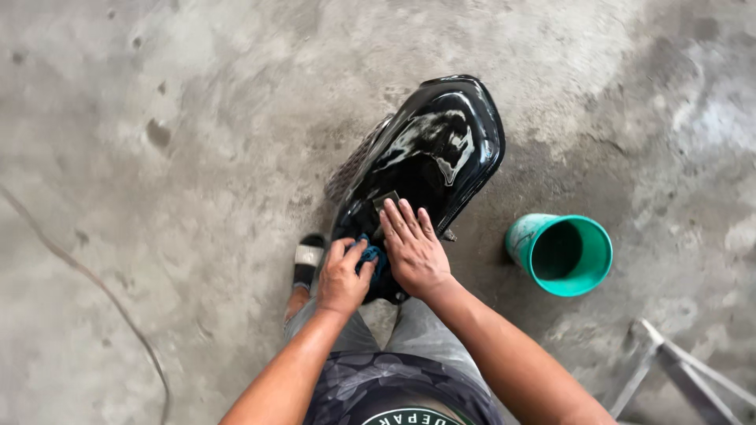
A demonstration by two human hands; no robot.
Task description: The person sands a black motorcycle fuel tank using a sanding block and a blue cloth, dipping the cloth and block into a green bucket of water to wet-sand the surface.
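Left hand (343,277) grips blue cloth (373,258); right hand (412,248) flat on black panel's (441,138) near edge — probably sanding.

Glossy black motorcycle tank (429,157), wet and shiny, lying tilted on the concrete floor (197,118), near end propped against the knees. Blue rag (372,260) bunched up on that near end.
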